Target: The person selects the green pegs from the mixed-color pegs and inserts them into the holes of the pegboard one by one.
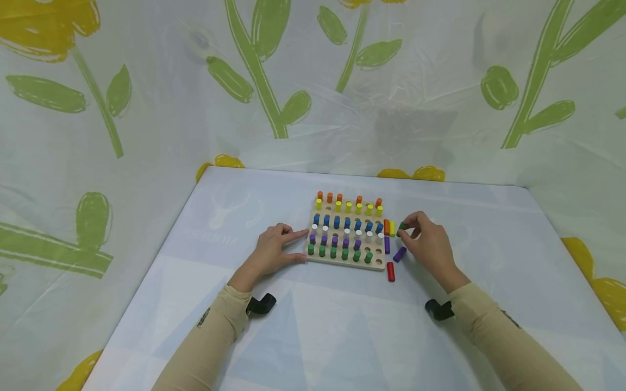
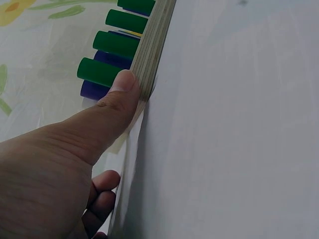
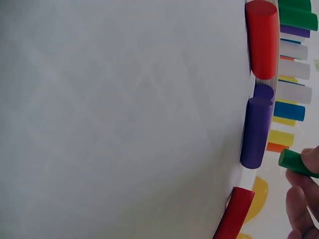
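A wooden pegboard (image 1: 337,263) bears rows of orange, yellow, blue, white, purple and green pegs, with several bare holes among them. At its left edge, my left hand (image 1: 274,250) has thumb and index finger extended against the wood. The thumb (image 2: 117,99) lies by the front left corner, close to the end green peg (image 2: 97,72) in the left wrist view. To the right of the board, my right hand (image 1: 430,244) pinches a green peg (image 3: 293,162) between thumb and fingers, over the loose pegs.
Along the board's right side lie loose pegs: an orange one (image 1: 386,227), a yellow one (image 1: 392,228), two purple ones (image 1: 400,254) and a red one (image 1: 390,271). Another red peg (image 3: 235,214) shows low in the right wrist view. A flowered sheet (image 1: 342,108) hangs behind the table.
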### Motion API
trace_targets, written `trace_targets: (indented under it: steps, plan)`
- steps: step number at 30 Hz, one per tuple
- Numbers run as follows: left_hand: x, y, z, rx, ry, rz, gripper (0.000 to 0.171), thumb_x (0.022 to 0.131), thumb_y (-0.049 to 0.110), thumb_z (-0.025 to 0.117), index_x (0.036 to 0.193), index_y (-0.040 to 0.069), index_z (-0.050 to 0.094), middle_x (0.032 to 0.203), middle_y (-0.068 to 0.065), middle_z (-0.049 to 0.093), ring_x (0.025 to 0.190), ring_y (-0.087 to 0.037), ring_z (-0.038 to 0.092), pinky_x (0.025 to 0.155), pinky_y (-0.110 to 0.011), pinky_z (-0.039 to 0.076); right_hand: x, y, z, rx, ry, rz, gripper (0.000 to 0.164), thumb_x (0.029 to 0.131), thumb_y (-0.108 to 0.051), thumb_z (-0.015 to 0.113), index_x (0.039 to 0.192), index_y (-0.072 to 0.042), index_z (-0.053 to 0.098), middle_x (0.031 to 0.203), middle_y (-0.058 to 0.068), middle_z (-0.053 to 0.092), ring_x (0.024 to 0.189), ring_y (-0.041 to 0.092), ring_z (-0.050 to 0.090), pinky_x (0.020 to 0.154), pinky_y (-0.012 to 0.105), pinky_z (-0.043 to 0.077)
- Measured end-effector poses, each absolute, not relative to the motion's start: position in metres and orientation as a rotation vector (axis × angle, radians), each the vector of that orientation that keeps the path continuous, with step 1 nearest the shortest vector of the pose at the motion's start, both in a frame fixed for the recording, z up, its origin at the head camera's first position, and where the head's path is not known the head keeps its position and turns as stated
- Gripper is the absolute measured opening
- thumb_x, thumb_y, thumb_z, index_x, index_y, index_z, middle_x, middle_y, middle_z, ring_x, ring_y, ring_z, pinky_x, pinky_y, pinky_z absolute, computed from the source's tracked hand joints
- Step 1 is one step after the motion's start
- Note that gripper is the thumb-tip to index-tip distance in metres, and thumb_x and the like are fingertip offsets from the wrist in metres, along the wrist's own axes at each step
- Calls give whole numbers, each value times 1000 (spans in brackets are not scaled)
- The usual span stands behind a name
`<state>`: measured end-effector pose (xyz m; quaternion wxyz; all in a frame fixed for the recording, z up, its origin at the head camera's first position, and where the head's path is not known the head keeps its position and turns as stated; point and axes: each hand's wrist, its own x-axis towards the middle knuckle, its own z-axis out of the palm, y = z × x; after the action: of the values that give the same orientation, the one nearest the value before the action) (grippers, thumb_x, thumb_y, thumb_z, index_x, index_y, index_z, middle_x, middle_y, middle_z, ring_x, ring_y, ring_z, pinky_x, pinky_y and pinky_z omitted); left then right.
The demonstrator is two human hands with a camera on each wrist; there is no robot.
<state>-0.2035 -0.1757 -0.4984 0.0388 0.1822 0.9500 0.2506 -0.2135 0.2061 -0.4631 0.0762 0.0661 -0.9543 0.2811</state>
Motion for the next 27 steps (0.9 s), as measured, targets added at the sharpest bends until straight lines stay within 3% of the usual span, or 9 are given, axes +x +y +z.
trace_targets:
  steps: [14, 27]
  plan:
    - [-204, -176, -497, 549, 2914, 750, 71, 85, 50, 79, 148, 29, 55, 113, -5, 47, 100, -24, 40, 92, -43, 34, -205, 201, -463, 240, -2837, 859, 27, 95, -15, 73, 115, -6, 57, 108, 15, 71, 83, 25, 56, 74, 39, 44]
    - [-204, -176, -499, 573, 2923, 750, 71, 84, 50, 79, 148, 28, 55, 113, -6, 47, 98, -24, 40, 91, -43, 34, -194, 194, -461, 307, -2828, 897, 27, 91, -16, 78, 110, -7, 60, 103, 12, 72, 80, 22, 58, 63, 30, 49]
